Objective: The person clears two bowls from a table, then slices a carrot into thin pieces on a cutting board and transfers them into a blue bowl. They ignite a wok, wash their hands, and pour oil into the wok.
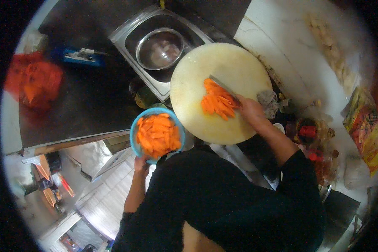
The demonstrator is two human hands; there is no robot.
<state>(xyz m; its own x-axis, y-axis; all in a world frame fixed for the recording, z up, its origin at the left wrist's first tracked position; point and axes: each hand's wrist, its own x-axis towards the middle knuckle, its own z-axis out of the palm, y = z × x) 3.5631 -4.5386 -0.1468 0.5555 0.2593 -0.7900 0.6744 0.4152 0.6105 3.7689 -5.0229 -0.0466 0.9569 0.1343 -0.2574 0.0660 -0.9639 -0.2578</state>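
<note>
A round, pale cutting board lies in front of me. On its right half is a pile of sliced carrots. My right hand grips a knife, whose blade lies along the upper right side of the pile. My left hand holds the rim of a light blue bowl at the lower left of the board. The bowl is full of cut carrot pieces. The fingers under the bowl are partly hidden.
Behind the board, a metal bowl with pale pieces stands in a steel sink. A grey crumpled cloth touches the board's right edge. Red plastic bags lie far left; blurred jars stand at right.
</note>
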